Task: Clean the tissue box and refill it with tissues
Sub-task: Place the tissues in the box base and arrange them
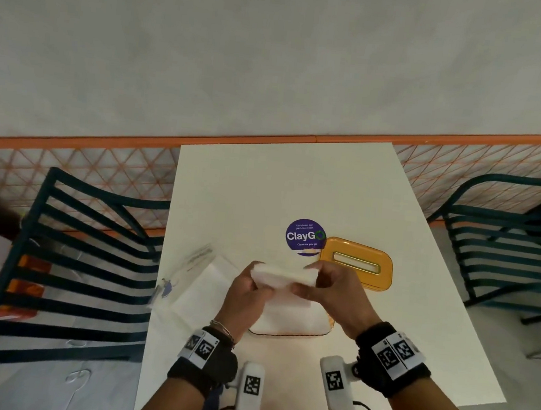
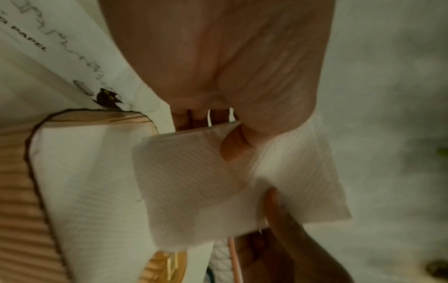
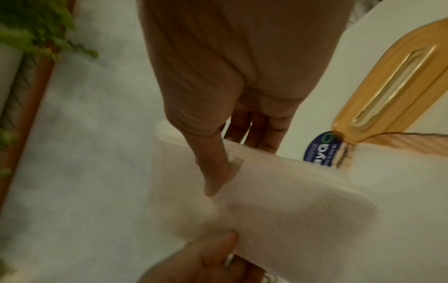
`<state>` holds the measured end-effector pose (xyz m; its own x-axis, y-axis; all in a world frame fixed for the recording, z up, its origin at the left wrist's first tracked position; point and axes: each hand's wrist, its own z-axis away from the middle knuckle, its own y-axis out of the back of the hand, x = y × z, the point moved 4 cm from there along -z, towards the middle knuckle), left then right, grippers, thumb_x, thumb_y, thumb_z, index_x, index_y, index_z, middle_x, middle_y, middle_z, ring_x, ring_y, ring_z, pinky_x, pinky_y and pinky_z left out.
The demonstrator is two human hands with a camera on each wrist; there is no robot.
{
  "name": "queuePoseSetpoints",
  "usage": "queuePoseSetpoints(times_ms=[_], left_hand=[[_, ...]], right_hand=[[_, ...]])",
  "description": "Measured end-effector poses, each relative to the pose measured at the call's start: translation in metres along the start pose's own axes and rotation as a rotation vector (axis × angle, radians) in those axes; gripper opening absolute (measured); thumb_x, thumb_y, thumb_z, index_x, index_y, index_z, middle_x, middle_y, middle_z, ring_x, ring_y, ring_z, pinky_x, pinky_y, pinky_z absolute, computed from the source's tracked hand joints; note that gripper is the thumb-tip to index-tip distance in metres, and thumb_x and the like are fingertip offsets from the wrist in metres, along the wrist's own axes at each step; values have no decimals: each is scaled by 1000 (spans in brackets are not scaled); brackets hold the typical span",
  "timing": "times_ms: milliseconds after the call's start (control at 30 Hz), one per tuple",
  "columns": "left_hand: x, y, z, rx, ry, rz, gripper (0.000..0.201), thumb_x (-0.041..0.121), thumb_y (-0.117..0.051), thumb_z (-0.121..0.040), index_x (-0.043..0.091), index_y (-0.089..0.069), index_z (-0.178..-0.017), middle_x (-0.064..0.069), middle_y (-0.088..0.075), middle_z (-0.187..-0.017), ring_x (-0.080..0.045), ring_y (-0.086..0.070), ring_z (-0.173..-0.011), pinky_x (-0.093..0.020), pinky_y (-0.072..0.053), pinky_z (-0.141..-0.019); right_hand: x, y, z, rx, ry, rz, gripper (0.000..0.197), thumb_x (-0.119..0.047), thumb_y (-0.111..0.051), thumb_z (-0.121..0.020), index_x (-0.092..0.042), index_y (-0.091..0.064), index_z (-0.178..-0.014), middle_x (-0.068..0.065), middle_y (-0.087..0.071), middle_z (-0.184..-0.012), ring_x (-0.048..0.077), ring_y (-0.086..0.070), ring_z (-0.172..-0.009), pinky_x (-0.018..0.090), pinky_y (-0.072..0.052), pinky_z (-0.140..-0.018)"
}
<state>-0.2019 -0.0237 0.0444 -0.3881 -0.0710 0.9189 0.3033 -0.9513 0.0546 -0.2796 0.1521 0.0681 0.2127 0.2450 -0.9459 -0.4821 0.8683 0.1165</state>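
Both hands hold a folded white tissue (image 1: 283, 277) just above the table. My left hand (image 1: 256, 283) pinches its left end and my right hand (image 1: 308, 279) pinches the right end. In the left wrist view the tissue (image 2: 206, 181) has my left thumb (image 2: 236, 143) lying on it. In the right wrist view my right thumb (image 3: 215, 172) presses the tissue (image 3: 303, 206). Beneath the hands sits the orange tissue box base (image 1: 328, 329), filled with white tissues; its ribbed wall (image 2: 17, 201) shows close up. The orange slotted lid (image 1: 356, 264) lies apart, behind my right hand.
A clear plastic tissue wrapper (image 1: 197, 264) lies at the table's left edge. A purple round sticker (image 1: 305, 238) sits on the white table (image 1: 264, 187). Dark slatted chairs stand at the left (image 1: 76, 252) and right (image 1: 506, 244).
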Motion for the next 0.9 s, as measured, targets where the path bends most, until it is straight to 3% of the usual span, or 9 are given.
queuePoseSetpoints(times_ms=[100,200,300,400,467,533,667,800,900], left_hand=[[-9,-12,2,18,-20,-131,40,-6,-65,-80,30,-65,-95,7,-71,-91,-14,-66,-91,-17,-50,-73],[-14,-19,3,56,-30,-185,43,5,-78,-75,37,-63,-99,15,-71,-95,-2,-68,-92,-12,-51,-69],[-20,-25,3,37,-30,-277,49,6,-81,-70,32,-64,-108,15,-71,-95,-4,-68,-90,-7,-49,-60],[-25,-26,2,45,-34,-356,48,11,-81,-69,21,-67,-114,9,-73,-98,-12,-70,-93,-9,-49,-63],[-25,-26,1,47,-42,-378,43,12,-79,-72,20,-67,-113,8,-71,-96,-13,-70,-91,-14,-51,-66],[-23,-23,1,44,-8,-327,39,11,-77,-73,25,-66,-107,8,-72,-92,-15,-70,-88,-20,-54,-67],[-20,-4,-1,-7,43,-117,25,21,-80,-65,21,-72,-89,3,-75,-83,-18,-68,-78,-37,-55,-71],[-26,17,2,17,92,293,30,12,-82,-67,3,-71,-95,-16,-72,-91,-29,-66,-85,-42,-47,-79],[-24,19,5,96,64,258,28,15,-76,-61,5,-66,-85,-8,-65,-79,-23,-57,-77,-36,-43,-71]], right_hand=[[15,-5,6,-59,-19,32,32,-12,-86,-76,-16,-75,-106,3,-79,-101,20,-75,-95,44,-59,-91],[24,-10,11,-91,-29,108,39,-18,-85,-78,-25,-73,-115,-8,-78,-108,10,-73,-101,41,-59,-94],[26,-11,13,-54,-32,166,39,-27,-88,-75,-28,-74,-111,-11,-78,-104,4,-73,-95,37,-60,-88],[20,-12,12,-22,-8,210,39,-36,-90,-68,-29,-74,-103,-9,-78,-98,7,-73,-89,38,-61,-82],[10,-10,11,-4,35,281,30,-38,-90,-68,-26,-75,-90,-5,-77,-85,9,-70,-75,33,-58,-69],[-4,-6,10,10,60,310,21,-34,-88,-71,-25,-76,-85,-3,-76,-79,12,-67,-67,29,-51,-62],[-17,10,8,55,26,-4,24,-24,-90,-71,-19,-79,-92,3,-79,-89,22,-74,-81,34,-58,-70],[-9,21,6,45,-20,-91,21,-18,-87,-75,-10,-77,-91,7,-79,-92,22,-74,-84,31,-56,-74],[7,19,8,-4,-28,24,20,-15,-84,-80,-10,-76,-97,2,-80,-94,22,-76,-89,36,-60,-82]])
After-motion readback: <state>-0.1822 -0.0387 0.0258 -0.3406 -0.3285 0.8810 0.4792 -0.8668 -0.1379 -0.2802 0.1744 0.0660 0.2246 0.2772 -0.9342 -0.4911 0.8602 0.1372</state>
